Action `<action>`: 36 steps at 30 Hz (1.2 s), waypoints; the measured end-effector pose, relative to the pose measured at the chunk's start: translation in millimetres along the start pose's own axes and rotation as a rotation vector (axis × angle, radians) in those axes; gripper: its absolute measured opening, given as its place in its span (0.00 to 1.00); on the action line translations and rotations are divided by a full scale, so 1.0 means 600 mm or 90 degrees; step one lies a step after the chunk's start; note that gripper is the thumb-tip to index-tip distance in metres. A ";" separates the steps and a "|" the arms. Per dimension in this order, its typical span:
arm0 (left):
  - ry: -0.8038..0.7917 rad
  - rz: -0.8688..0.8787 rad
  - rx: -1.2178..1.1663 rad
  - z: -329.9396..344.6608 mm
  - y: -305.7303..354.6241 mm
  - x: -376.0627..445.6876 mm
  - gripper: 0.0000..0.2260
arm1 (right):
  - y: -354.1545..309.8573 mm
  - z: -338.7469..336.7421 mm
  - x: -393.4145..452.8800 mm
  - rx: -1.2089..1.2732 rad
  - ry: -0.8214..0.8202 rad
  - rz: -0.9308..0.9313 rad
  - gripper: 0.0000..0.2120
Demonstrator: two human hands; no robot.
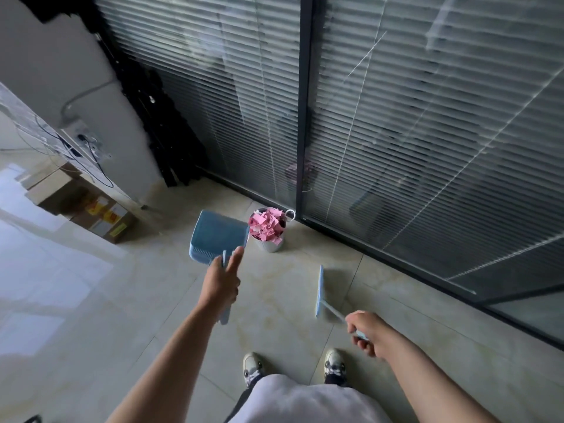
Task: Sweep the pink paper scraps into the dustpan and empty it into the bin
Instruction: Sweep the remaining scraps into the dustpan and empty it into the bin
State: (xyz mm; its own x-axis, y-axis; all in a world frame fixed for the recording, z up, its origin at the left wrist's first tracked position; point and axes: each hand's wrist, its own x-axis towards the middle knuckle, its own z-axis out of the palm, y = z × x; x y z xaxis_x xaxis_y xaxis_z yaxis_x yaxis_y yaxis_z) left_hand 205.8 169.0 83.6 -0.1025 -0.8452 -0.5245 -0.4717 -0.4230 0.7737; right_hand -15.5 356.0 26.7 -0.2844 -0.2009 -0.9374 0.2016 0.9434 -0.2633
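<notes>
A small metal bin stands on the tiled floor by the glass wall, heaped with pink paper scraps. My left hand grips the handle of a blue dustpan, with the index finger stretched along it. The pan is held up just left of the bin, and its inside looks bare. My right hand holds the thin handle of a light blue broom, whose head hangs near the floor to the right of the bin.
A glass partition with blinds and a dark frame runs behind the bin. Cardboard boxes sit at the left by a white wall. Black folded stands lean in the corner. My shoes stand on pale floor tiles.
</notes>
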 end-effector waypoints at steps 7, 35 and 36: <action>0.003 -0.114 -0.165 -0.050 -0.051 0.004 0.09 | -0.077 -0.026 -0.054 0.358 -0.052 -0.153 0.14; -0.399 -0.198 -0.083 0.229 0.020 -0.061 0.32 | -0.219 -0.061 -0.193 -0.306 0.463 -0.721 0.24; -0.411 -0.188 -0.079 0.243 0.030 -0.064 0.33 | -0.212 -0.064 -0.187 -0.307 0.467 -0.717 0.24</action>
State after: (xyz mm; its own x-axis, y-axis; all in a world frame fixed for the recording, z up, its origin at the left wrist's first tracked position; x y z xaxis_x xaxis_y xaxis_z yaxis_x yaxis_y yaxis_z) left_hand 73.5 241.5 65.5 -0.5015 -0.3445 -0.7936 -0.4602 -0.6705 0.5819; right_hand -45.4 268.6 174.1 -0.5185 -0.8509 0.0843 -0.7443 0.4005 -0.5344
